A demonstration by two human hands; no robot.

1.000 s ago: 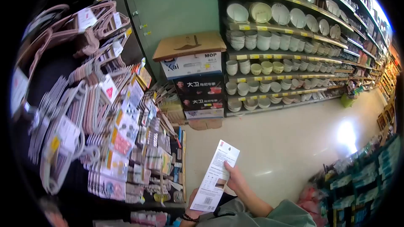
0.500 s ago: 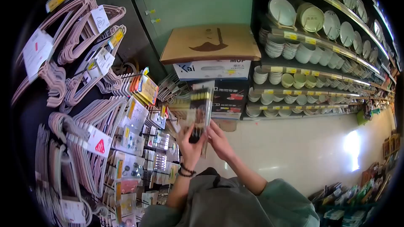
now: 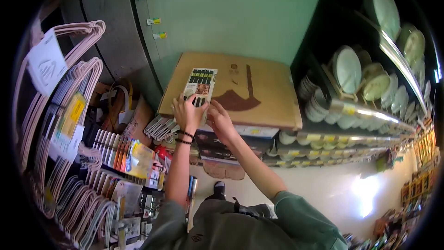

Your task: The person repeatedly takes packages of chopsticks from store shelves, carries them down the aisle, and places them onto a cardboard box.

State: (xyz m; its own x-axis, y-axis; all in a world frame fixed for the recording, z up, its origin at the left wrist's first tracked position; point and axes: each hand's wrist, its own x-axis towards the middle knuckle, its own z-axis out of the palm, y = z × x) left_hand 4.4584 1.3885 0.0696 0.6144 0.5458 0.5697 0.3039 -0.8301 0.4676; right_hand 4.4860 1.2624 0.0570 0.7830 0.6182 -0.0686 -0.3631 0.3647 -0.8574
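A flat, pale card pack of what look like black chopsticks (image 3: 200, 83) lies tilted above the cardboard box top, its printed front facing me. Dark sticks with yellow-green bands show at its upper end, and a small food photo sits in the middle. My left hand (image 3: 187, 113) grips the pack's lower left part, thumb across the front, with dark beaded bracelets on the wrist. At the lower right edge, my right hand (image 3: 221, 121) holds the pack with bent fingers; part of its grip is hidden.
Beneath the pack is a large cardboard box (image 3: 273, 92) with a brown printed mop picture, stacked on other boxes. Clothes hangers (image 3: 88, 76) and hanging packaged goods (image 3: 143, 157) fill the left. Shelves at right carry plates (image 3: 348, 70) and bowls. Pale floor (image 3: 300, 190) lies below.
Both hands have carried the pack forward, over the cardboard box, and turned its front more towards me. My view has moved closer to the box, and a shoe now shows below.
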